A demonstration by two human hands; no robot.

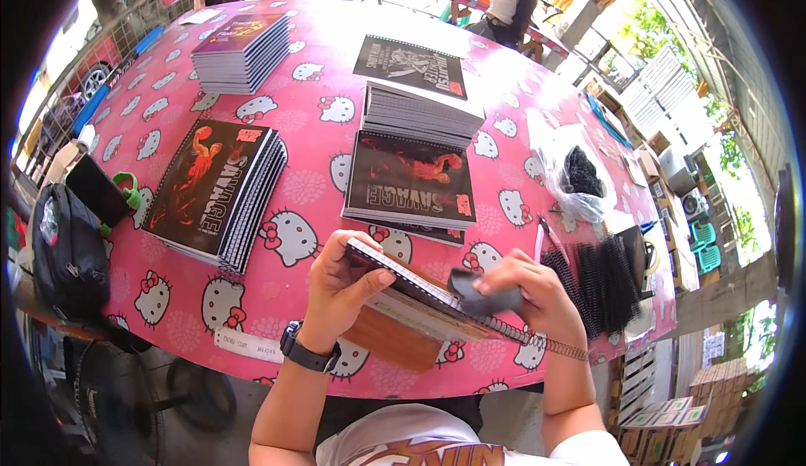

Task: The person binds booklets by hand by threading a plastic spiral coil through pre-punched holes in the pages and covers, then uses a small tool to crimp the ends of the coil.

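Head view | left hand (340, 285) grips notebook (420, 294), spine running lower-right | right hand (537, 294) clasps dark tool (478, 298)

light: bright daylight, comes in from the top and right; open side past the table (277, 122) is blown out
glare: shiny patches on the tablecloth's far right part; plastic bag (571, 201) washed out white
shadows: soft, short, under the notebook stacks (214, 193)
distortion: heavy fisheye; table edge bows, black vignette in the corners
sharpness: centre pretty crisp; rim smeared, right hand (537, 294) slightly blurred
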